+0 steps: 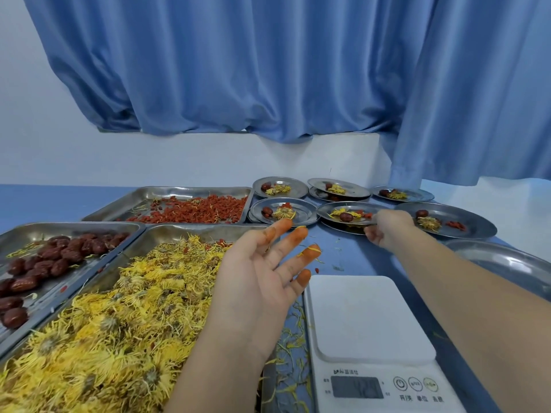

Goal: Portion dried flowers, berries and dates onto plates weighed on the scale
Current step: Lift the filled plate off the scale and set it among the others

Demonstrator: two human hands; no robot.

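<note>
right hand (387,231) gripping filled plate (337,210), tray (167,231) of dried flowers (119,308)

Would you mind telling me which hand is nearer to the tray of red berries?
Left. The left hand hovers open just short of the berry tray, by its near right corner; the right hand is farther right, gripping the rim of a filled plate.
</note>
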